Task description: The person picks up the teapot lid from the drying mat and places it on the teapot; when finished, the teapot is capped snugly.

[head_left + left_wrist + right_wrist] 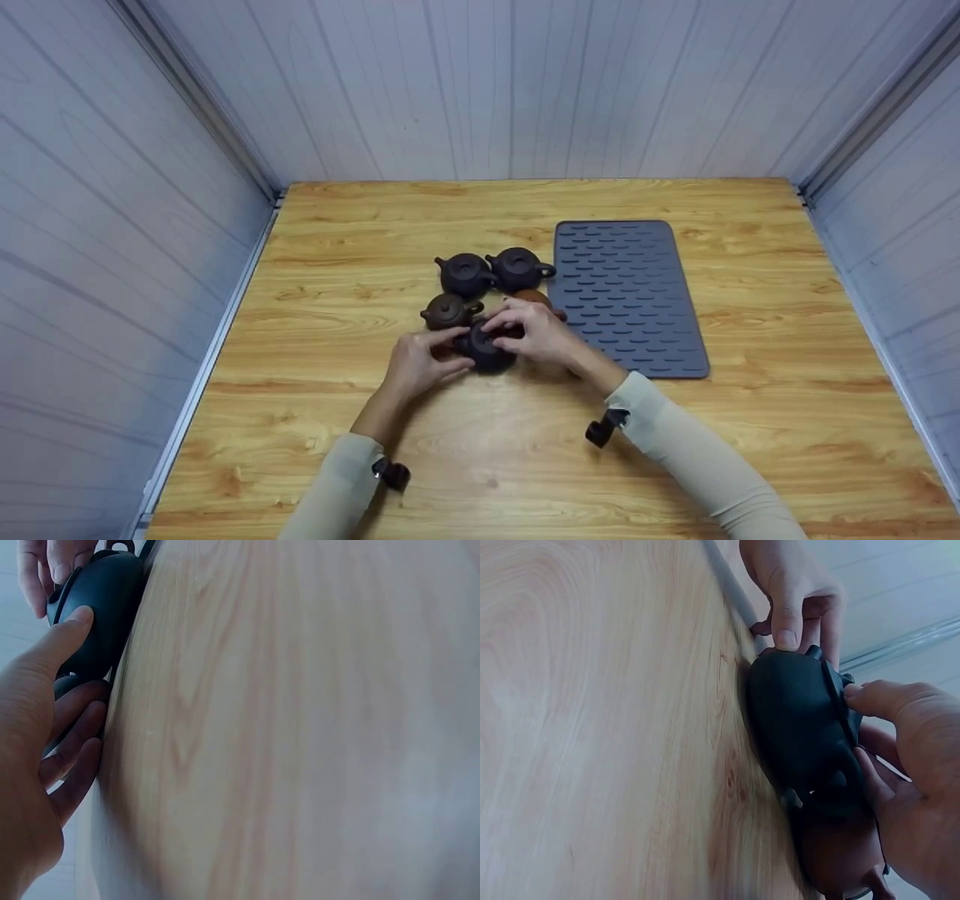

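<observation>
A black teapot [489, 361] stands on the wooden table between both hands. My left hand [418, 365] holds its spout side, with the thumb [79, 619] pressed on the body and the fingers on the far side. From above, my right hand [541, 334] pinches at the lid [838, 701], which sits on the pot; the thumb lies by the knob. A reddish-brown teapot [531, 295] is partly hidden behind the right hand. Just beyond the left fingertips sits a small brown teapot [444, 315].
Two more dark teapots, a left one [462, 276] and a right one [516, 268], stand side by side farther back. A grey ridged mat [630, 300] lies to the right of the group. Panelled walls [465, 90] bound the table [337, 225] at the back and sides.
</observation>
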The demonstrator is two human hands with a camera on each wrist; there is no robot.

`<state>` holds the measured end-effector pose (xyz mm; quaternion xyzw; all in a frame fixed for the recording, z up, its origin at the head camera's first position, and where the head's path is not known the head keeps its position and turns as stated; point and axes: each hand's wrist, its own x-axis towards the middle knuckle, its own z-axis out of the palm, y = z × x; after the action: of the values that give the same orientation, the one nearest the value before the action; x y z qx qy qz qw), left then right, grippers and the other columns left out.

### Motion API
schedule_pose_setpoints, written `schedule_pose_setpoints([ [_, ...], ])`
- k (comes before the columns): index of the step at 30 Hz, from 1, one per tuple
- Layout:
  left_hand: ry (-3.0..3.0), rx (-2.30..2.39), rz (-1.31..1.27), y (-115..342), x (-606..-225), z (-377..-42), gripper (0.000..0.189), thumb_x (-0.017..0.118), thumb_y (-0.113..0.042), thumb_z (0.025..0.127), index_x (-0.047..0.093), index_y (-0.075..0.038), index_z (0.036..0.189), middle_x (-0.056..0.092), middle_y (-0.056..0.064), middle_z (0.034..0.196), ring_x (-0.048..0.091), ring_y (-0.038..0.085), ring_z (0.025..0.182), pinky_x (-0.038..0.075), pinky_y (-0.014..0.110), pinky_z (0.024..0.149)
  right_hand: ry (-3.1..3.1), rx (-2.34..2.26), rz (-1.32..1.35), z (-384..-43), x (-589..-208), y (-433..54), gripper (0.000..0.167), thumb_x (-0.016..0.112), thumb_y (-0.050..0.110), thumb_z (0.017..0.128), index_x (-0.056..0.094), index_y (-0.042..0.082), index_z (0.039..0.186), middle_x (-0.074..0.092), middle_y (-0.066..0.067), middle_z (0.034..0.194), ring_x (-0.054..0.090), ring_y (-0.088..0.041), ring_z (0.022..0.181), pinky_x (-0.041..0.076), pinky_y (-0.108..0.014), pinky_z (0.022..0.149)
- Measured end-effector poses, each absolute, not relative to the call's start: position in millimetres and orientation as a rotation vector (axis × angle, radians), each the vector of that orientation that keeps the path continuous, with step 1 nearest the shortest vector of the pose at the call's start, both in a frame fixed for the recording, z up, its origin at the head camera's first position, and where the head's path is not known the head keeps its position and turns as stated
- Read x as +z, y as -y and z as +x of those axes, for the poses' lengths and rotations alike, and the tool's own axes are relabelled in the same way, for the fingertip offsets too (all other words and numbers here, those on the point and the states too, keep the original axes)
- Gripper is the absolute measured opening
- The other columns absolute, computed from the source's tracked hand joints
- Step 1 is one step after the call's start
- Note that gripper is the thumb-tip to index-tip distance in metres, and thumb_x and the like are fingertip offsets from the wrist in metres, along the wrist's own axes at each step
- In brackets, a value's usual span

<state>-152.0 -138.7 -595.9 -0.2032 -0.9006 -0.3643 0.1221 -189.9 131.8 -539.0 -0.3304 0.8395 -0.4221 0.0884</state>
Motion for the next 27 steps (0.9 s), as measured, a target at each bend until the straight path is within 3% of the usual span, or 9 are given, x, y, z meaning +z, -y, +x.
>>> schedule_pose_setpoints([
  [12,2.723,-1.069,-0.578,140.5,-588.2,-150.6,0.049,0.1,-0.031,0.085,0.085,-0.017,0.13,0.087,0.019,0.118,0.083,0.034,0.103,0.065,0.051,0.087,-2.503,-1.267,-1.005,-188.6,-538.5,-134.0,0.027,0.083,0.007,0.099,0.084,0.009,0.126,0.076,-0.022,0.143,0.069,-0.04,0.139,0.054,-0.059,0.121],
  [20,2.975,-1.156,-0.513,143.8,-565.8,-152.9,0.051,0.096,-0.035,0.092,0.082,-0.021,0.139,0.084,0.019,0.129,0.08,0.036,0.116,0.062,0.057,0.101,-2.502,-1.292,-1.021,-186.1,-539.0,-141.8,0.036,0.083,0.01,0.099,0.08,0.007,0.135,0.076,-0.018,0.146,0.068,-0.04,0.141,0.053,-0.06,0.123],
  [27,3.015,-1.291,-0.682,153.6,-556.5,-159.6,0.048,0.089,-0.033,0.099,0.079,-0.016,0.143,0.087,0.011,0.123,0.082,0.033,0.119,0.062,0.056,0.106,-2.439,-1.384,-1.065,-185.8,-535.1,-157.3,0.042,0.086,0.013,0.1,0.076,0.003,0.14,0.076,-0.02,0.144,0.071,-0.04,0.135,0.062,-0.054,0.113],
])
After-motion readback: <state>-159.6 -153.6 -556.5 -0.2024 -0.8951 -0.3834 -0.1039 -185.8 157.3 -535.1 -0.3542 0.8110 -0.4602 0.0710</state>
